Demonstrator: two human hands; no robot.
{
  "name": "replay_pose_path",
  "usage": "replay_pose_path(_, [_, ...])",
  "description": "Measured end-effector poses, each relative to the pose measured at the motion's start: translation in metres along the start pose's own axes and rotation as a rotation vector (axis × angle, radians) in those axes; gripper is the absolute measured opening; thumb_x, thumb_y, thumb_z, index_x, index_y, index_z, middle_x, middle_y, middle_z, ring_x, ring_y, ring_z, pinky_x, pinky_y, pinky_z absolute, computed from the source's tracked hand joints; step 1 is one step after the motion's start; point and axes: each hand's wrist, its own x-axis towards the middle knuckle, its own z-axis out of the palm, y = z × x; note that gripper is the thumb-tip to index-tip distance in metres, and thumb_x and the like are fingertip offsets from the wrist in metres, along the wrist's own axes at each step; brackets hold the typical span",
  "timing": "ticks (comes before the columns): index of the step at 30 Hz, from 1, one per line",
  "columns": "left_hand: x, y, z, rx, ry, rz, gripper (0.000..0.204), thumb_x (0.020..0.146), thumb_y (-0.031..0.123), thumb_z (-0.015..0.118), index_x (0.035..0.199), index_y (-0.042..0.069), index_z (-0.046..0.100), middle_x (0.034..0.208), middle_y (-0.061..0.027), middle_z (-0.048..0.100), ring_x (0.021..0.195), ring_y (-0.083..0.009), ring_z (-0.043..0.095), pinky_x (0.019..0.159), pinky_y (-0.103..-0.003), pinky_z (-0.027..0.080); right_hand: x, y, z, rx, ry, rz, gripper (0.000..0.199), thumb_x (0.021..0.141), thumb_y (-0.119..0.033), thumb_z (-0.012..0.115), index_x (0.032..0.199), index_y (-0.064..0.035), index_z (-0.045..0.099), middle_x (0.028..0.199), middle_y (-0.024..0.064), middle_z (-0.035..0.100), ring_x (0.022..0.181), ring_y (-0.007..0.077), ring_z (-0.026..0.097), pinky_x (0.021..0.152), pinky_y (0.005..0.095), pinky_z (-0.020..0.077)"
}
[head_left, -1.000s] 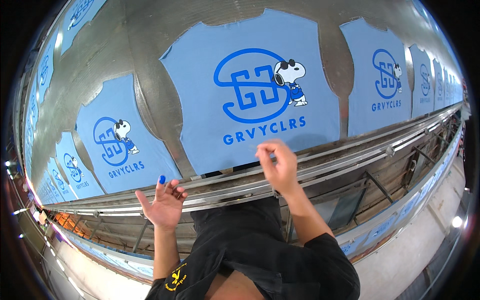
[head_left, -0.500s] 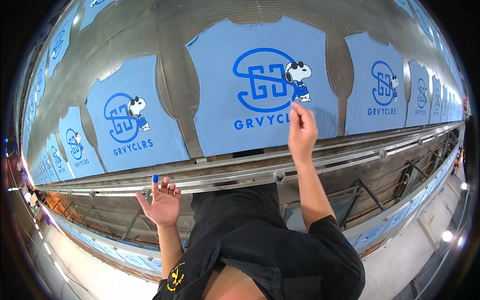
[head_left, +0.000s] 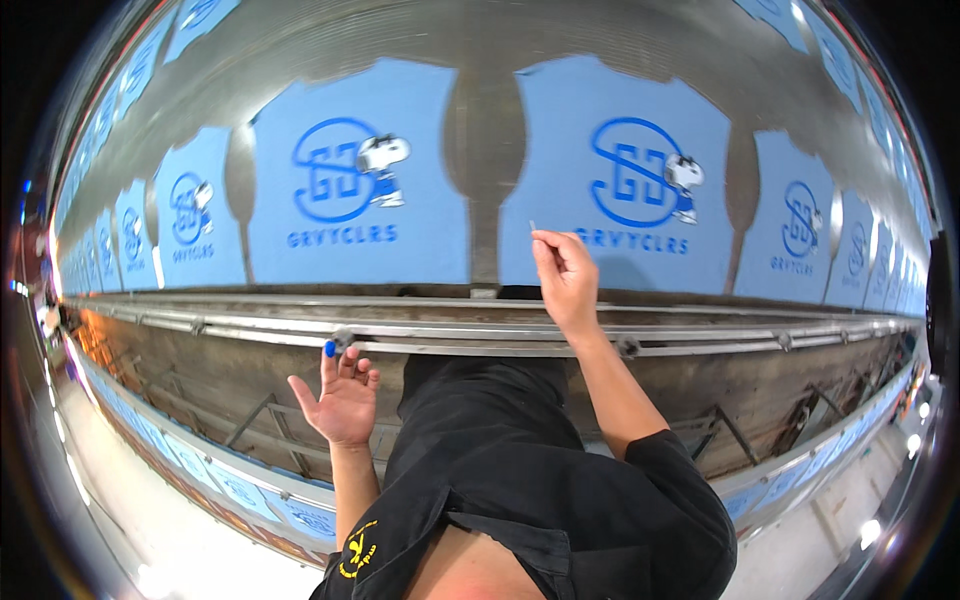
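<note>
My right hand (head_left: 570,280) is closed in a pinch, a thin pale sliver (head_left: 532,227) showing at its fingertips; what the sliver is I cannot make out. It hovers over the lower left part of a light blue shirt panel (head_left: 550,150), which bears a blue emblem and a cartoon dog. A similar panel (head_left: 280,180) lies flat to its left. Lower down, my left hand (head_left: 345,405) is open and holds nothing, palm up with fingers apart, close to the metal rail (head_left: 450,348). Something blue (head_left: 329,348) covers one of its fingertips.
Several more printed panels lie in a row along the long grey table (head_left: 485,130), such as one at right (head_left: 790,240) and one at left (head_left: 200,250). Round knobs (head_left: 627,346) sit on the rail at my waist. Behind me runs another table edge with blue panels (head_left: 240,488).
The view has shifted along the table, so two panels now lie before me instead of one in the centre. My right hand has moved left and slightly down in view; my left stays open.
</note>
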Motion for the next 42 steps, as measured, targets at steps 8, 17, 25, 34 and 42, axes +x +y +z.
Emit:
replay_pose_path(8, [0.002, 0.060, -0.079, 0.106, -0.024, -0.008, 0.083, 0.100, 0.079, 0.028, 0.139, 0.016, 0.066, 0.132, -0.0130, 0.065, 0.111, -0.0274, 0.059, 0.100, -0.043, 0.044, -0.020, -0.013, 0.047, -0.057, 0.234, -0.052, 0.010, 0.097, -0.006, 0.072, 0.103, 0.0011, 0.074, 0.088, 0.0054, 0.067, 0.071, 0.0097, 0.059, 0.064, 0.0252, 0.0487])
replay_pose_path(17, [0.077, 0.043, 0.026, 0.296, -0.001, -0.143, 0.079, 0.100, 0.078, 0.032, 0.138, 0.018, 0.068, 0.127, -0.0091, 0.064, 0.108, -0.0263, 0.057, 0.100, -0.043, 0.043, 0.043, 0.037, -0.115, -0.248, 0.671, 0.094, 0.009, 0.094, -0.006, 0.075, 0.099, 0.0009, 0.075, 0.085, 0.0034, 0.068, 0.070, 0.0092, 0.059, 0.065, 0.0258, 0.0494])
replay_pose_path(25, [0.115, -0.031, 0.107, 0.351, -0.060, -0.357, 0.083, 0.100, 0.079, 0.028, 0.138, 0.016, 0.067, 0.132, -0.0119, 0.064, 0.113, -0.0278, 0.058, 0.105, -0.046, 0.042, 0.098, 0.077, -0.151, -0.459, 0.575, -0.038, 0.007, 0.087, -0.003, 0.077, 0.094, -0.0030, 0.075, 0.076, 0.0045, 0.067, 0.064, 0.0151, 0.062, 0.057, 0.0286, 0.0485])
replay_pose_path(34, [0.139, -0.056, 0.150, 0.379, -0.081, -0.391, 0.079, 0.101, 0.076, 0.033, 0.138, 0.014, 0.067, 0.137, -0.0134, 0.065, 0.119, -0.0279, 0.060, 0.109, -0.045, 0.041, 0.104, 0.109, -0.152, -0.546, 0.552, -0.211, 0.018, 0.081, 0.003, 0.079, 0.096, -0.0042, 0.073, 0.073, 0.0031, 0.068, 0.063, 0.0171, 0.064, 0.053, 0.0282, 0.0486])
replay_pose_path(42, [0.143, -0.062, 0.157, 0.396, -0.056, -0.399, 0.079, 0.102, 0.075, 0.033, 0.138, 0.014, 0.067, 0.136, -0.0144, 0.065, 0.119, -0.0290, 0.059, 0.109, -0.046, 0.042, 0.108, 0.114, -0.150, -0.589, 0.570, -0.240, 0.020, 0.078, 0.003, 0.080, 0.096, -0.0052, 0.073, 0.072, 0.0024, 0.068, 0.062, 0.0169, 0.063, 0.052, 0.0275, 0.0478])
